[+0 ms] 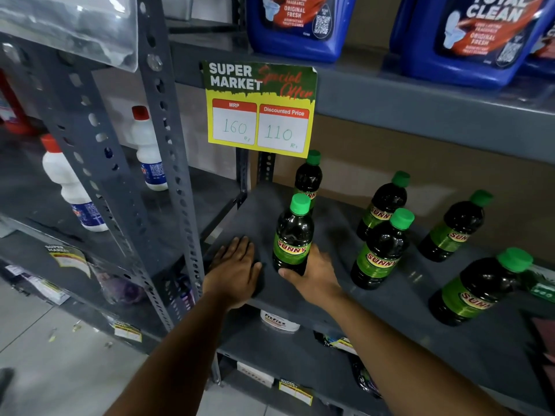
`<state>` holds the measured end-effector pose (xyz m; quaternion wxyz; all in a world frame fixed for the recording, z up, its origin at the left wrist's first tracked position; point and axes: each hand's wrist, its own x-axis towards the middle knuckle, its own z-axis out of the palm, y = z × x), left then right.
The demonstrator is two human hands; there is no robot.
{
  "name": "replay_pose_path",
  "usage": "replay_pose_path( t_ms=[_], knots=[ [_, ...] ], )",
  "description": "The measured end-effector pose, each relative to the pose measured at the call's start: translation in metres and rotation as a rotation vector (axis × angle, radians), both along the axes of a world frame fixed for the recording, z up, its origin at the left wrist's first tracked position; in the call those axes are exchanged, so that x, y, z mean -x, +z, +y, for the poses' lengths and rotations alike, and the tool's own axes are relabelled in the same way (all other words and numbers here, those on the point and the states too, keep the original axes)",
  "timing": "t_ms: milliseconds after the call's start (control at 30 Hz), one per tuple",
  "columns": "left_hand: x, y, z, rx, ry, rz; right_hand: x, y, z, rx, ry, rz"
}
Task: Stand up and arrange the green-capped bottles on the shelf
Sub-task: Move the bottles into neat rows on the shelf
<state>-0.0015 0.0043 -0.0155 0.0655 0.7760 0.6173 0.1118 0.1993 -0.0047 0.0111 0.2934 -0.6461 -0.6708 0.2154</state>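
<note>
Several dark bottles with green caps and green "SUNNY" labels stand upright on the grey shelf (345,298). My right hand (312,277) grips the base of the front-left bottle (292,235), which stands near the shelf's left front. Straight behind it stands another bottle (309,175). Further right stand a middle bottle (380,250), one behind it (384,205), one at the back right (453,226) and one at the front right (477,289). My left hand (234,271) lies flat, palm down, on the shelf's front left corner, holding nothing.
A yellow price card (259,109) hangs from the shelf above, over the back-left bottle. Blue cleaner jugs (468,40) stand on that upper shelf. A perforated grey upright (168,175) borders the shelf on the left; white red-capped bottles (72,184) stand on the neighbouring rack.
</note>
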Motion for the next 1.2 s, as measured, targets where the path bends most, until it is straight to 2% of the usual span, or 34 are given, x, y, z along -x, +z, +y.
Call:
replay_pose_path(
  t_ms=[467,567,667,733,767,833,933,1000,1200],
  knots=[
    [0.0,0.003,-0.001,0.023,-0.006,0.069,0.017,-0.009,-0.052,-0.087,0.062,-0.027],
    [0.0,0.003,-0.001,0.022,0.001,0.066,0.013,-0.006,-0.064,-0.126,0.056,0.058],
    [0.0,0.003,-0.001,0.039,0.009,0.072,-0.006,-0.009,-0.083,-0.388,-0.142,0.24],
    [-0.001,0.002,-0.002,0.016,0.003,0.063,-0.031,-0.013,-0.085,-0.549,-0.362,0.26],
    [-0.001,0.003,-0.001,0.021,0.003,0.051,-0.046,-0.013,-0.08,-0.566,-0.47,0.243],
    [-0.003,0.002,0.0,0.039,0.001,0.034,-0.077,-0.01,-0.064,-0.475,-0.595,0.251],
    [0.002,0.002,-0.001,0.05,0.016,0.019,-0.102,0.001,-0.04,-0.228,-0.42,0.38],
    [0.002,0.002,0.0,0.051,0.012,0.018,-0.113,0.0,-0.031,-0.116,-0.363,0.361],
    [-0.001,0.003,-0.001,0.042,0.015,0.056,-0.107,-0.008,-0.051,-0.108,-0.401,0.341]
  ],
)
